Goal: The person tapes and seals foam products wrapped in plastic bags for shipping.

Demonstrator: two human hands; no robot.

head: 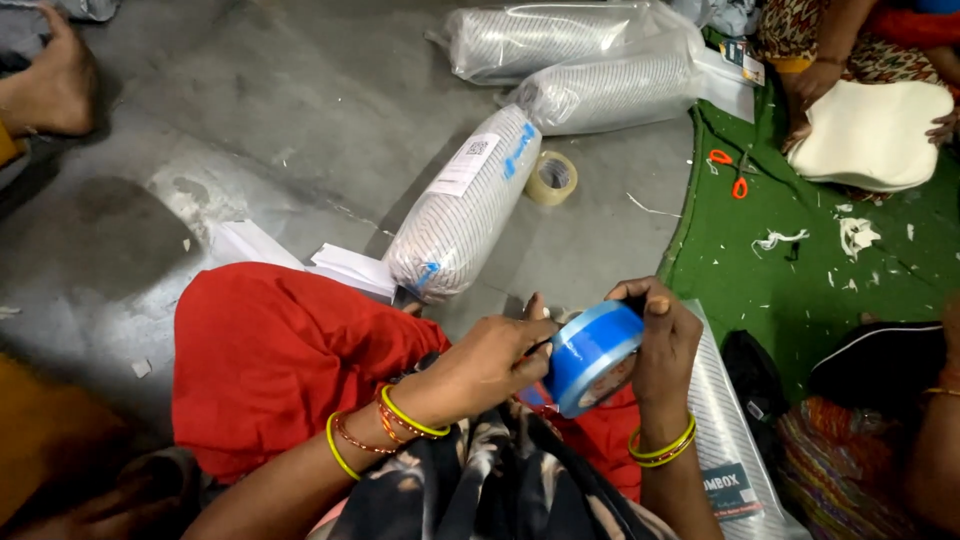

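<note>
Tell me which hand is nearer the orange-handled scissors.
Right. The right hand grips the blue tape roll on the side toward the scissors on the green mat; the left hand sits farther away.

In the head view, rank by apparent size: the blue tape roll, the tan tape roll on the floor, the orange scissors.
1. blue tape roll, though it looks large partly because it is nearest the camera.
2. tan tape roll
3. orange scissors, close to the tan roll, so that order is unsure.

Soft, even light fills the scene, fairly bright and without harsh shadows. A broad dim shadow lies on the grey concrete floor at left. Glare streaks the clear plastic-wrapped rolls. Wide-angle distortion bends the edges, and detail there looks slightly soft.
</note>
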